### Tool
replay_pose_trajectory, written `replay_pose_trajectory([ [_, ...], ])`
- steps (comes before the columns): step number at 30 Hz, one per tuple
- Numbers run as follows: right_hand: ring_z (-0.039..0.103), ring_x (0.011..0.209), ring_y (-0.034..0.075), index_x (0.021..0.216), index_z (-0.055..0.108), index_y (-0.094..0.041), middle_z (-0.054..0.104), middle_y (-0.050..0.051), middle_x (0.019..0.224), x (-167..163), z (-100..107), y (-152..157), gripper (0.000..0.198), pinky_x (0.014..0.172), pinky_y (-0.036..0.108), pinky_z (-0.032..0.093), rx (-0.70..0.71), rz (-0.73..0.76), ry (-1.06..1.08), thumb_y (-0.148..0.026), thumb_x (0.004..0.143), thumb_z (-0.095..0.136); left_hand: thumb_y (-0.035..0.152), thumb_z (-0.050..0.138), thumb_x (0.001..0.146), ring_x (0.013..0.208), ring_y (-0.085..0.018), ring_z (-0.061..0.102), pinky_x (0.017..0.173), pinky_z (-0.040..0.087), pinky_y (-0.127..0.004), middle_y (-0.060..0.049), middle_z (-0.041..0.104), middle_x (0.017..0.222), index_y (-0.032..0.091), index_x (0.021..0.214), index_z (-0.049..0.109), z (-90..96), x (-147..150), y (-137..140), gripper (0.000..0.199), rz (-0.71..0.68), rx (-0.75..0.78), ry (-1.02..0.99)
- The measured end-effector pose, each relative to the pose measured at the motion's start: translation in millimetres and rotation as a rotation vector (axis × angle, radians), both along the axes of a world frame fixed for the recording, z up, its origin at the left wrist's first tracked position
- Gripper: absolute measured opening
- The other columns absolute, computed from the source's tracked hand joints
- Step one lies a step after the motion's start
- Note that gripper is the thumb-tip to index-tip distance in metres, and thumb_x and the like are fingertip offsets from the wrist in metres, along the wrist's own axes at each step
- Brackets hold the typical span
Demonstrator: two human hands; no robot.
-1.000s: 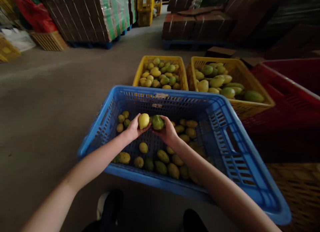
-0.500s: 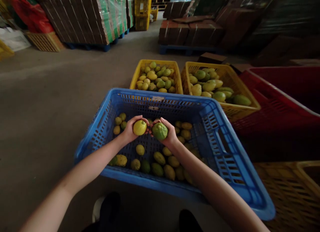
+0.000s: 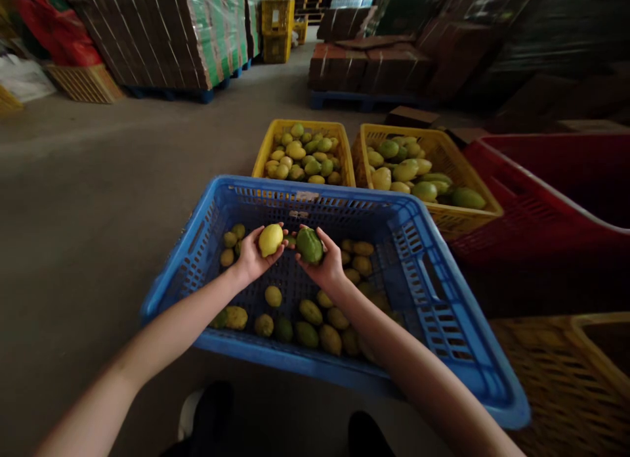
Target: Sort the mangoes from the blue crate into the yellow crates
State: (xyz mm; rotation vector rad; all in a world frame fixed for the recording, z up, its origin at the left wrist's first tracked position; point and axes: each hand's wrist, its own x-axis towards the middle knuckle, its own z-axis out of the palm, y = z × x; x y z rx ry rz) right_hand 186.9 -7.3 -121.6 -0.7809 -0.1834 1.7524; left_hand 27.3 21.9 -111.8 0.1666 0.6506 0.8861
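Note:
Above the middle of a blue plastic crate (image 3: 384, 204), my left hand (image 3: 250, 260) cradles a yellow lemon (image 3: 270, 239) in its upturned palm. Close by on the right, my right hand (image 3: 329, 265) is curled around a bumpy green lemon (image 3: 310, 245). The fingertips of both hands nearly meet. Under them, several yellow and green lemons lie on the crate floor, among them a lone yellow one (image 3: 273, 296) and a dark green one (image 3: 307, 334) along the near side. My right forearm hides part of the fruit on the right.
Beyond the blue crate stand two yellow crates, one (image 3: 256, 156) with small lemons, the other (image 3: 472, 174) with larger ones. A red bin (image 3: 546, 201) and another yellow crate (image 3: 546, 371) are on the right. Stacked cartons (image 3: 367, 66) sit on a blue pallet behind.
Both hands have turned the lemons they hold: the yellow one now shows its pointed tip at lower left, the green one a smoother side. The palms have opened upward a little.

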Motion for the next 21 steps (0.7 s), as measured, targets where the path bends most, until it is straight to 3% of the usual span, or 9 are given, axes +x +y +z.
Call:
replay_pose_trajectory([
  [5,0.064,0.052,0.015,0.089,0.063,-0.019,0.071,0.001,0.068,4,-3,5,0.017,0.042,0.023,0.050,-0.113,-0.117,-0.028,-0.029,0.085,0.050,0.028,0.038,0.091,0.060,-0.016,0.066,0.048,0.053,-0.022,-0.008,0.068,0.073,0.009,0.108,0.059,-15.9,5,3,0.033,-0.067,-0.107,0.210],
  [11,0.059,0.041,0.013,0.076,0.060,-0.018,0.065,-0.001,0.055,23,-14,12,0.018,0.035,0.021,0.044,-0.242,-0.255,-0.111,-0.031,0.086,0.053,0.022,0.039,0.091,0.056,-0.012,0.060,0.055,0.054,-0.024,-0.003,0.062,0.068,0.012,0.104,0.055,-51.9,18,-19,0.023,-0.047,-0.207,0.516],
  [13,0.058,0.040,0.012,0.073,0.059,-0.018,0.064,-0.002,0.052,30,-18,15,0.018,0.036,0.021,0.045,-0.292,-0.295,-0.142,-0.031,0.085,0.056,0.021,0.039,0.090,0.054,-0.012,0.058,0.055,0.053,-0.026,-0.003,0.061,0.071,0.012,0.109,0.052,-50.6,23,-16,0.024,-0.037,-0.219,0.606],
  [16,0.057,0.039,0.012,0.070,0.057,-0.017,0.063,-0.002,0.051,37,-23,18,0.019,0.036,0.021,0.045,-0.307,-0.306,-0.158,-0.029,0.084,0.058,0.022,0.035,0.092,0.062,-0.014,0.060,0.060,0.054,-0.027,-0.006,0.062,0.080,0.009,0.117,0.049,-17.4,32,17,0.031,-0.006,-0.097,0.612],
  [19,0.057,0.039,0.013,0.070,0.057,-0.016,0.062,-0.001,0.050,38,-24,19,0.019,0.036,0.021,0.044,-0.288,-0.277,-0.148,-0.029,0.085,0.056,0.038,0.034,0.093,0.082,-0.016,0.064,0.073,0.055,-0.029,-0.009,0.065,0.098,0.014,0.123,0.048,41.4,46,76,0.041,0.056,0.091,0.554],
  [20,0.058,0.039,0.013,0.071,0.058,-0.016,0.061,-0.001,0.050,38,-23,19,0.020,0.036,0.022,0.044,-0.283,-0.269,-0.143,-0.029,0.086,0.055,0.044,0.036,0.092,0.092,-0.018,0.064,0.080,0.053,-0.031,-0.009,0.064,0.107,0.017,0.125,0.049,59.7,51,96,0.044,0.071,0.188,0.530],
  [21,0.058,0.040,0.013,0.072,0.058,-0.016,0.062,-0.001,0.050,37,-23,18,0.020,0.035,0.022,0.044,-0.276,-0.262,-0.138,-0.029,0.086,0.054,0.049,0.038,0.090,0.104,-0.020,0.061,0.087,0.051,-0.033,-0.011,0.061,0.119,0.018,0.129,0.046,74.4,56,114,0.050,0.054,0.383,0.544],
])
